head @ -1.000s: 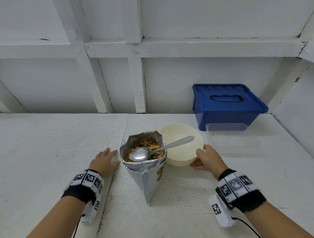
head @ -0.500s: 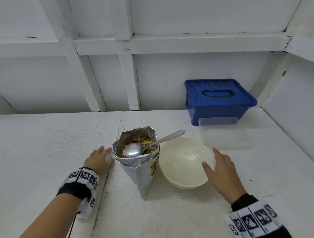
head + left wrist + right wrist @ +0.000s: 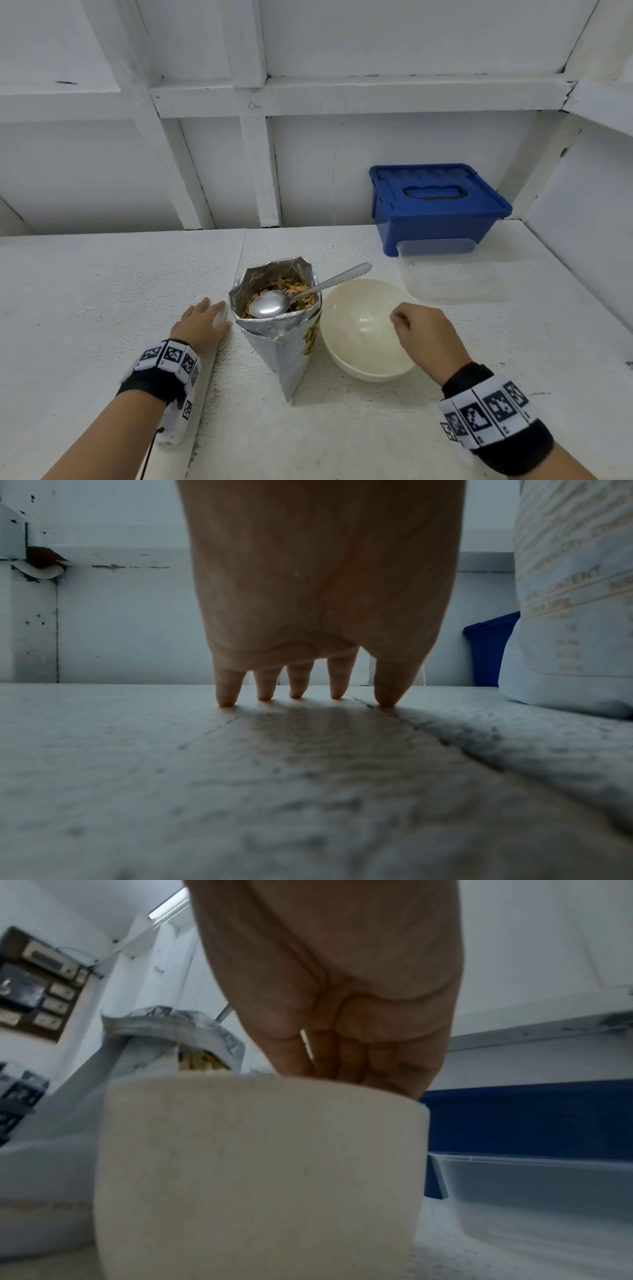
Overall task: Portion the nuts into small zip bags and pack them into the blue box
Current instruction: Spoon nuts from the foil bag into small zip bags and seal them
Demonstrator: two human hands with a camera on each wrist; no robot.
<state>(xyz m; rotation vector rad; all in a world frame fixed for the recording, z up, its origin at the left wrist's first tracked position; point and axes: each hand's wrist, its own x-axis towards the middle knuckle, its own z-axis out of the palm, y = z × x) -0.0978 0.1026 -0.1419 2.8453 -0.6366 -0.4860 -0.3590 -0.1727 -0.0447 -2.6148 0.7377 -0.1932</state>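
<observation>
Head view shows the nuts (image 3: 291, 291) inside an open silver foil bag (image 3: 284, 342), which stands upright on the white table (image 3: 102, 291), near the middle. A metal spoon (image 3: 270, 305) lies in the bag mouth with its bowl on the nuts, and its handle reaches to the right and far over the bag edge. Just beside the bag, on its right, stands a cream bowl (image 3: 359, 329); I see nothing in it. The blue box (image 3: 435, 209) stands far right against the white wall, with its lid closed. In front of the box, touching it or almost, is a clear plastic container (image 3: 442, 270).

The right hand (image 3: 428, 339) is above the right side of the bowl. Its fingers are curled down toward the inside of the bowl; in the right wrist view the fingers (image 3: 349, 1056) go behind the rim, and I cannot tell whether this grip holds anything. The left hand (image 3: 202, 322) rests on the table just left of the bag, fingers spread and straight, fingertips (image 3: 226, 696) touching the surface, its grip wide and holding nothing.
</observation>
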